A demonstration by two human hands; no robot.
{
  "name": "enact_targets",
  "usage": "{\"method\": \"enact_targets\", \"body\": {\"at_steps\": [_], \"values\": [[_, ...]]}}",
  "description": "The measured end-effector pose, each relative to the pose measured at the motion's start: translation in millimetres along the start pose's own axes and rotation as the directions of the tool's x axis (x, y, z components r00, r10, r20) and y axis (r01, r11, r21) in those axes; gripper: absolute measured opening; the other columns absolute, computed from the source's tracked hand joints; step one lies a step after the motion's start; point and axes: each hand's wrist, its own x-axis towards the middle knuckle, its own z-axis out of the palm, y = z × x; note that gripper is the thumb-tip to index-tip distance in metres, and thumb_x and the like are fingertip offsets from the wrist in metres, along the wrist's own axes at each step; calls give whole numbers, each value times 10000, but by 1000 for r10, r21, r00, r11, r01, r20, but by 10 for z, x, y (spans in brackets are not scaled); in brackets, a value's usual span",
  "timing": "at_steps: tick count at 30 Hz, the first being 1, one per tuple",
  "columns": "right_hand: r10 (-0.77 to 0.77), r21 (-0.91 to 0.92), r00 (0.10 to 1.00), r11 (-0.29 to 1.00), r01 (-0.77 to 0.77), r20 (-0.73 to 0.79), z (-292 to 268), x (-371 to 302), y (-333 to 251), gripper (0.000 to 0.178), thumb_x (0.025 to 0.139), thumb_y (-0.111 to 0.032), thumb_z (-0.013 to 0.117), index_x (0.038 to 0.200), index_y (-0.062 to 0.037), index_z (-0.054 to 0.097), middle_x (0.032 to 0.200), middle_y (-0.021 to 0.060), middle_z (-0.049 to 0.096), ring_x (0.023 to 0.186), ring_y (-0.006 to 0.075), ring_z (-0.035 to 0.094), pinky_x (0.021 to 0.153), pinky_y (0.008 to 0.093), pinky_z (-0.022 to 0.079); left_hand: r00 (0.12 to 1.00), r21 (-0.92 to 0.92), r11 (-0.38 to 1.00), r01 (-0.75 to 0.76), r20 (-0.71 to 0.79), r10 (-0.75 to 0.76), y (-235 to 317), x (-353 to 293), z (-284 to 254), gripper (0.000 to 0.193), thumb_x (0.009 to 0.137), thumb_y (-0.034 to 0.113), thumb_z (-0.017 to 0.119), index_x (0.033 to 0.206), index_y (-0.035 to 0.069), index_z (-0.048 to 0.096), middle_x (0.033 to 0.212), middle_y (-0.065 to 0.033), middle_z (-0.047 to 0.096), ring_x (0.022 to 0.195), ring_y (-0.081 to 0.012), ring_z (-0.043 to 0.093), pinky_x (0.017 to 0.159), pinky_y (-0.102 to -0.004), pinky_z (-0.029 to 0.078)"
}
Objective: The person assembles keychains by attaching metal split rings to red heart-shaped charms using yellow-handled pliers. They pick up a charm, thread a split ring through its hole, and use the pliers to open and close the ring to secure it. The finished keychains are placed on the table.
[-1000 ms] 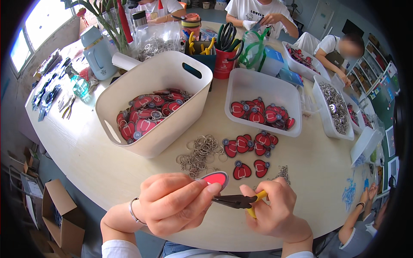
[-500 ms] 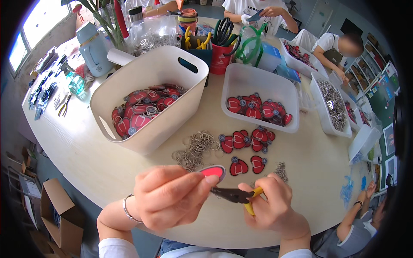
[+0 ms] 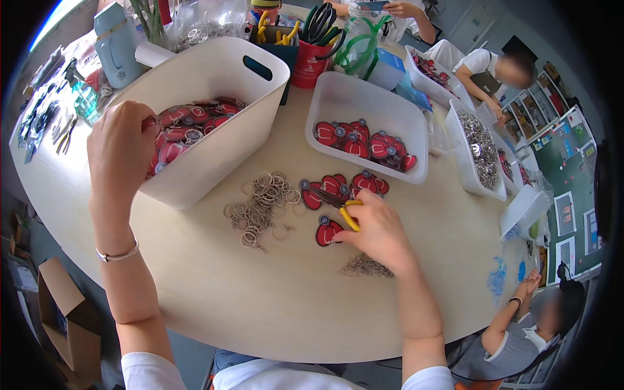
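My left hand (image 3: pixel 123 146) is raised over the left end of a deep white bin (image 3: pixel 218 153), its fingers closed at the edge of a red flat charm (image 3: pixel 149 122); the back of the hand hides most of the grip. Red charms with metal rings (image 3: pixel 195 123) fill the bin's bottom. My right hand (image 3: pixel 374 224) keeps yellow-handled pliers (image 3: pixel 343 207) in its palm, dark jaws pointing left. Its thumb and fingertip reach to a single red charm (image 3: pixel 327 232) on the table. More red charms (image 3: pixel 331 185) lie just beyond, partly under the jaws.
Loose split rings (image 3: pixel 260 205) are heaped left of the charms; small metal links (image 3: pixel 367 265) lie near my right wrist. A clear tub (image 3: pixel 419 146) holds more charms. Behind stand a red cup of tools (image 3: pixel 312 62) and a blue flask (image 3: pixel 117 49). Co-workers sit around the table.
My left hand has gone from the middle of the table up and left to the white bin with the charm. My right hand has moved forward with the pliers, to the charms lying there.
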Motion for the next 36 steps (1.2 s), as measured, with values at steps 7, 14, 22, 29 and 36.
{"method": "enact_targets", "body": {"at_steps": [7, 14, 22, 29, 36], "values": [[-6, -69, 997, 998, 0, -75, 230, -33, -70, 493, 577, -235, 850, 916, 24, 604, 981, 149, 493, 924, 300, 534, 814, 399, 452, 901, -181, 954, -241, -407, 151, 222, -90, -19, 197, 667, 129, 768, 819, 31, 689, 810, -110, 643, 727, -278, 615, 648, -359, 484], [-17, 27, 976, 999, 23, -217, 404, -176, 32, 522, 573, -197, 853, 945, 30, 566, 981, 151, 481, 921, 334, 523, 788, 415, 448, 583, -545, 569, -616, 170, 794, 1048, -1033, 417, 218, 748, 156, 694, 894, 20, 608, 897, -41, 617, 838, -211, 593, 663, -339, 516], [24, 433, 978, 899, 70, -207, 413, -289, 67, 340, 626, -34, 804, 906, 0, 613, 961, 108, 516, 940, 303, 560, 787, 400, 472, 620, -891, 438, -116, 280, 733, 1259, -1141, 894, 329, 733, 74, 719, 1042, 37, 613, 958, -107, 637, 825, -263, 623, 686, -350, 495], [-74, 274, 997, 959, 72, -1, 115, -456, 189, 185, 685, -44, 759, 833, 3, 659, 938, 106, 535, 910, 295, 572, 800, 386, 470, 515, -725, 349, 594, 676, 527, 1076, -966, 753, 207, 835, -28, 621, 1038, -6, 586, 939, -84, 624, 851, -116, 615, 656, -271, 528], [-61, 189, 994, 981, 42, 94, 210, -438, 147, 191, 706, -89, 750, 846, 2, 658, 967, 122, 539, 931, 289, 566, 809, 392, 460, 401, -619, 186, 763, 679, 615, 1049, -934, 717, 168, 851, 1, 619, 1010, -28, 574, 915, -54, 625, 846, -98, 600, 677, -237, 511]]}}
